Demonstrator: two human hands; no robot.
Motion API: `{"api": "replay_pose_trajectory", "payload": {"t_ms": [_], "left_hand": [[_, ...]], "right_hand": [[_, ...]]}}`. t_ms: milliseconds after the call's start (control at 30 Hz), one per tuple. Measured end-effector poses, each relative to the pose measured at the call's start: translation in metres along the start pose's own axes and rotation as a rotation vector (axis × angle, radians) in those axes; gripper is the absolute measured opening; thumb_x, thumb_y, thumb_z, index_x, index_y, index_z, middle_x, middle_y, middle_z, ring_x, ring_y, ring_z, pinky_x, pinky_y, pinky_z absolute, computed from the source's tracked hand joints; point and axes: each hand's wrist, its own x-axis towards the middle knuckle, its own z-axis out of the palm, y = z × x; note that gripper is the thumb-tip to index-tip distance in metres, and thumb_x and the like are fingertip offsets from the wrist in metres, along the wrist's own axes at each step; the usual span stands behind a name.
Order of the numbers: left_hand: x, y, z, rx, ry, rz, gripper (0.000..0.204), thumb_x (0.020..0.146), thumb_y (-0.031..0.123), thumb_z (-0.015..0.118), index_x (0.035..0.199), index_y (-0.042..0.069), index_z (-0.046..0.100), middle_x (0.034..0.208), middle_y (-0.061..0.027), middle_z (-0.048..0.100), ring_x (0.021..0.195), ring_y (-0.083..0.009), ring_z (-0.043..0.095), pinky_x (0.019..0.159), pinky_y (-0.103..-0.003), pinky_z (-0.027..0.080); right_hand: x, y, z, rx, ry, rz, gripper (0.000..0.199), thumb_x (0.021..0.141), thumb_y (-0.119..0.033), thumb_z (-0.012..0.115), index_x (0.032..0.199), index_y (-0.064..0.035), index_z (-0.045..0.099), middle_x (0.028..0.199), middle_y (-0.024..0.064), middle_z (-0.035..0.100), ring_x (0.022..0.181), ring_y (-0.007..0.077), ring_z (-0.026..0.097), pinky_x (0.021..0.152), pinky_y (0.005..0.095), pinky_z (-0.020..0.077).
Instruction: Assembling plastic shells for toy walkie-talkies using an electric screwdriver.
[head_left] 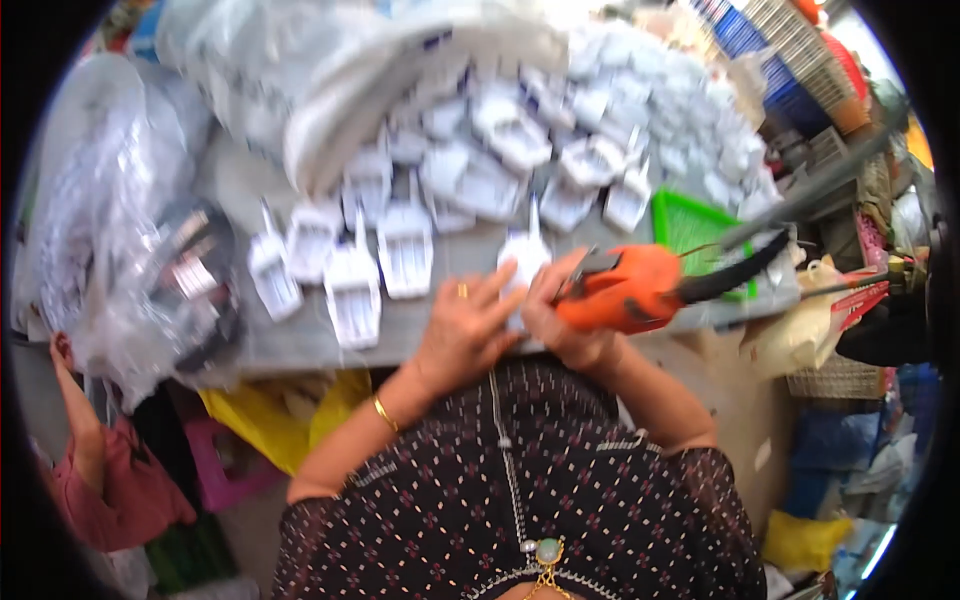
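On the near edge of the grey table, a white plastic part [526,250] with a narrow stem points away from me. My left hand [462,318] holds its near end from the left, fingers extended across it and thumb nearer me. In my right hand [570,325] is an orange corded hand tool [630,288], its metal front end beside the white part. Both hands hide the part's near end, and motion blurs the fingertips. Left of my hands lie similar white parts [405,250], open side up, a few in a loose row.
Behind, white parts [510,130] pile up from a large white sack [340,90]. A green tray [690,225] stands right, near the tool's black cord [735,275]. Clear plastic bags [120,220] crowd the left, where another person's arm [80,410] shows. A yellow bag [270,415] hangs below the table edge.
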Motion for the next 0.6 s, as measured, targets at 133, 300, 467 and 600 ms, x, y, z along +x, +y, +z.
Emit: {"api": "replay_pose_trajectory", "payload": {"t_ms": [133, 300, 467, 600], "left_hand": [[0.005, 0.011, 0.001, 0.027, -0.030, -0.011, 0.059, 0.078, 0.024, 0.079, 0.131, 0.006, 0.062, 0.146, -0.0177, 0.053, 0.108, -0.0331, 0.061, 0.094, -0.043, 0.045], [0.012, 0.019, -0.011, 0.023, -0.044, -0.008, 0.057, 0.081, 0.039, 0.079, 0.125, 0.005, 0.067, 0.142, -0.0222, 0.055, 0.112, -0.0362, 0.063, 0.093, -0.044, 0.048], [0.051, 0.029, -0.005, 0.137, -0.104, -0.297, 0.071, 0.082, 0.057, 0.073, 0.125, 0.003, 0.058, 0.128, -0.0244, 0.055, 0.104, -0.0419, 0.062, 0.083, -0.049, 0.052], [0.076, 0.026, 0.011, 0.140, -0.166, -0.327, 0.079, 0.077, 0.053, 0.074, 0.133, 0.004, 0.046, 0.116, -0.0226, 0.050, 0.098, -0.0434, 0.061, 0.080, -0.052, 0.053]], "right_hand": [[0.000, -0.003, -0.009, 0.579, 0.348, 0.374, 0.013, 0.085, -0.003, 0.063, 0.086, -0.0044, 0.050, 0.066, 0.0039, 0.053, 0.053, 0.0130, 0.051, 0.052, 0.0296, 0.0448], [0.008, -0.032, -0.044, 0.635, 0.553, 0.218, 0.020, 0.089, -0.004, 0.061, 0.102, -0.0107, 0.048, 0.073, 0.0005, 0.048, 0.053, 0.0118, 0.046, 0.053, 0.0295, 0.0439], [0.007, -0.025, -0.066, 0.355, 0.773, 0.240, 0.023, 0.089, -0.001, 0.064, 0.107, -0.0063, 0.050, 0.075, 0.0004, 0.051, 0.056, 0.0110, 0.051, 0.052, 0.0277, 0.0453], [-0.011, 0.007, -0.073, 0.216, 0.834, 0.264, 0.033, 0.088, -0.003, 0.069, 0.115, -0.0020, 0.052, 0.078, 0.0004, 0.056, 0.056, 0.0074, 0.053, 0.051, 0.0227, 0.0432]]}}
